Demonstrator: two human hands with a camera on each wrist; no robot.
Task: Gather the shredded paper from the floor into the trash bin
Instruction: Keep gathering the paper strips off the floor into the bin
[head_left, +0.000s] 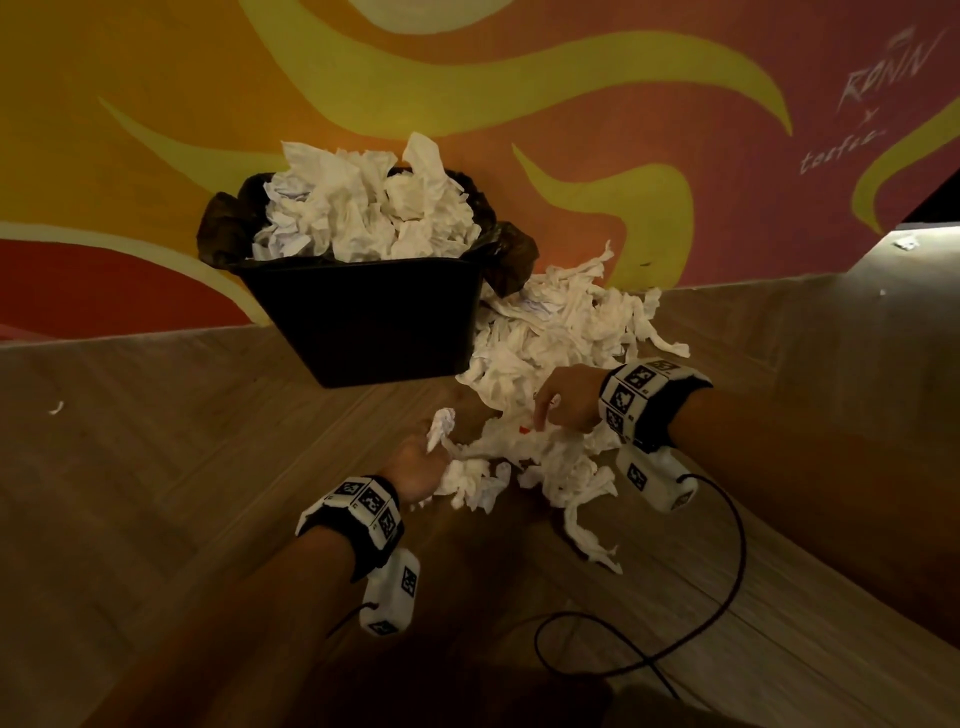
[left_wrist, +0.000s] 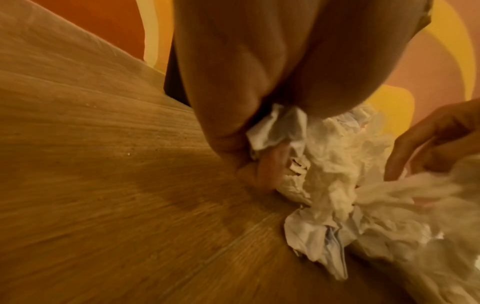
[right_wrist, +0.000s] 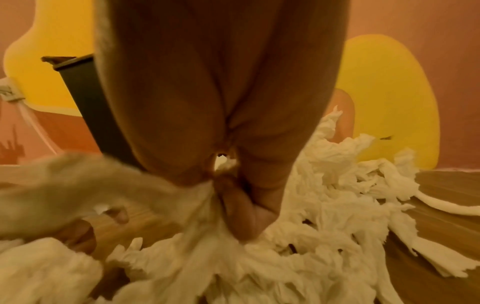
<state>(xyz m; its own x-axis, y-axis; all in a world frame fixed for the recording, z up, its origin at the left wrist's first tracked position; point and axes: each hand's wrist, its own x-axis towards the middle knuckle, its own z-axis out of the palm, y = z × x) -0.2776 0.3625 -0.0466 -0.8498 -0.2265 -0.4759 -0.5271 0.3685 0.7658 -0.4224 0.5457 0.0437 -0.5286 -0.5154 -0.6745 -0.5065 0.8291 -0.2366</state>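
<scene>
A black trash bin (head_left: 374, 322) with a dark liner stands against the painted wall, heaped over its rim with white crumpled paper (head_left: 363, 208). To its right a big pile of shredded paper (head_left: 550, 332) lies on the wooden floor and reaches down to both hands. My left hand (head_left: 415, 467) grips a wad of paper (left_wrist: 275, 131), its fingers curled round it low over the floor. My right hand (head_left: 563, 397) grips a bunch of shreds (right_wrist: 197, 205) at the pile's near edge, with the fingers curled down into them.
The orange and yellow mural wall (head_left: 571, 104) runs behind the bin. A black cable (head_left: 727, 571) loops over the floor at the lower right. One small paper scrap (head_left: 56, 408) lies on the floor far left, and a long strip (head_left: 592, 540) trails from the pile toward me.
</scene>
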